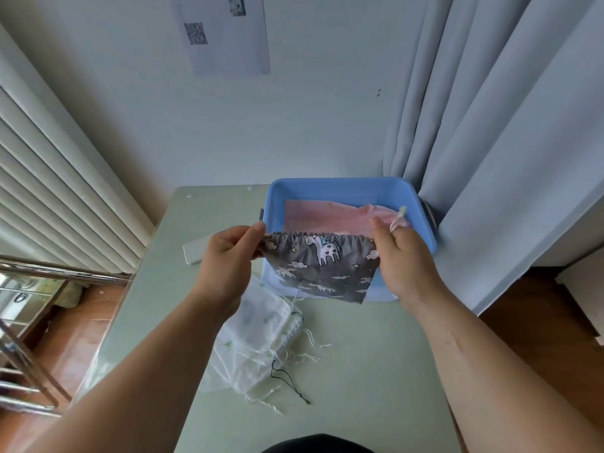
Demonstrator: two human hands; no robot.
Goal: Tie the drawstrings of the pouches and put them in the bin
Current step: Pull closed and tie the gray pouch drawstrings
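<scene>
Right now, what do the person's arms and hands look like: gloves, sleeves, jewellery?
The left hand and right hand wear no gloves; no ring, watch or bracelet shows. The left forearm and right forearm are uncovered, with no sleeve in view. A dark garment shows at the bottom edge.

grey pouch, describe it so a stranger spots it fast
Find the blue bin on the table. In front, the left hand and right hand hold up one pouch. It alone is grey with unicorns, unlike the pink pouches and white pouches.
</scene>
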